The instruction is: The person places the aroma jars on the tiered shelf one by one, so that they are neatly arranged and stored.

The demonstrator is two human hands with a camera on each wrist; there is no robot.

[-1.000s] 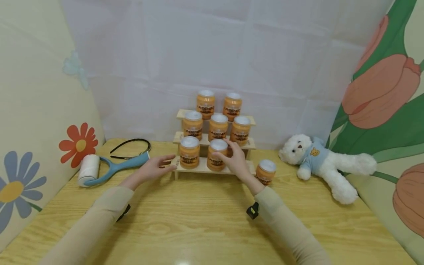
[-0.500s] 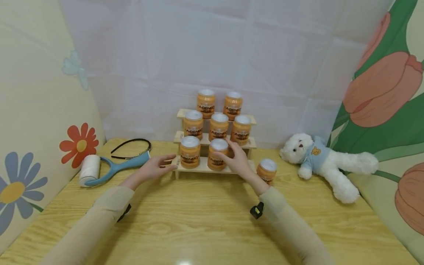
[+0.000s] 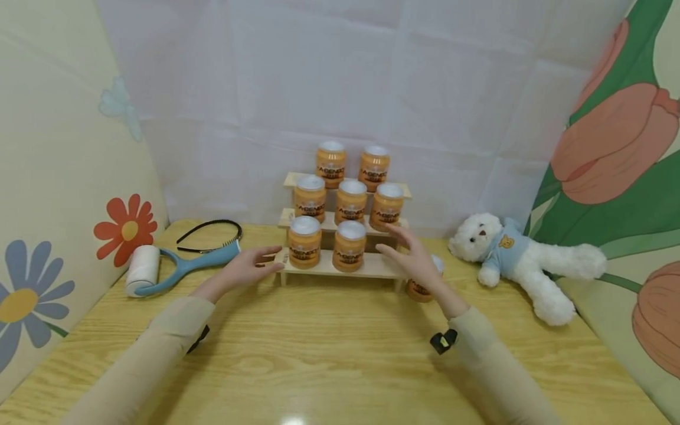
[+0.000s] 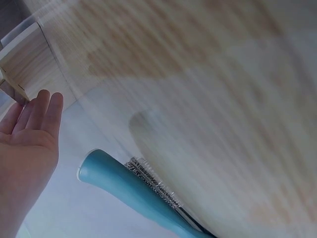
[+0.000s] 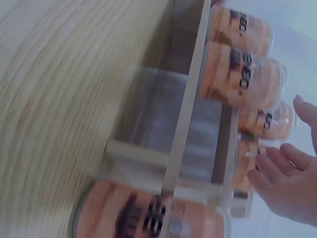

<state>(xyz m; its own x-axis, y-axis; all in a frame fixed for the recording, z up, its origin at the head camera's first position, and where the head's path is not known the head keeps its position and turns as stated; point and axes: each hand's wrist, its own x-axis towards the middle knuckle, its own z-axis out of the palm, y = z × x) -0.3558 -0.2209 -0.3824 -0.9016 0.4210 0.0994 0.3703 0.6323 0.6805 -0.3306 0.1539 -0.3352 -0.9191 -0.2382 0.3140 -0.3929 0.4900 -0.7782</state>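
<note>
A three-tier wooden rack (image 3: 381,267) holds orange jars with pale lids: two on top, three in the middle row, two on the bottom. My left hand (image 3: 245,270) is at the rack's left end, fingers extended; in the left wrist view the fingertips are right at the wooden end piece (image 4: 29,62). My right hand (image 3: 417,260) holds nothing, thumb and fingers spread, just right of the bottom-right jar (image 3: 349,249). Its fingers overlap the rack's right end in the head view. Another jar (image 3: 419,290) stands on the table, partly hidden behind my right hand.
On the left lie a blue-handled lint roller (image 3: 186,270) and a black headband (image 3: 208,224). A white plush bear (image 3: 504,251) in a blue top lies at the right. A white cloth hangs behind the rack, with flower-printed panels at both sides.
My right hand has let go of the bottom-right jar and moved right, now covering part of the jar on the table. The left hand has stayed in place.
</note>
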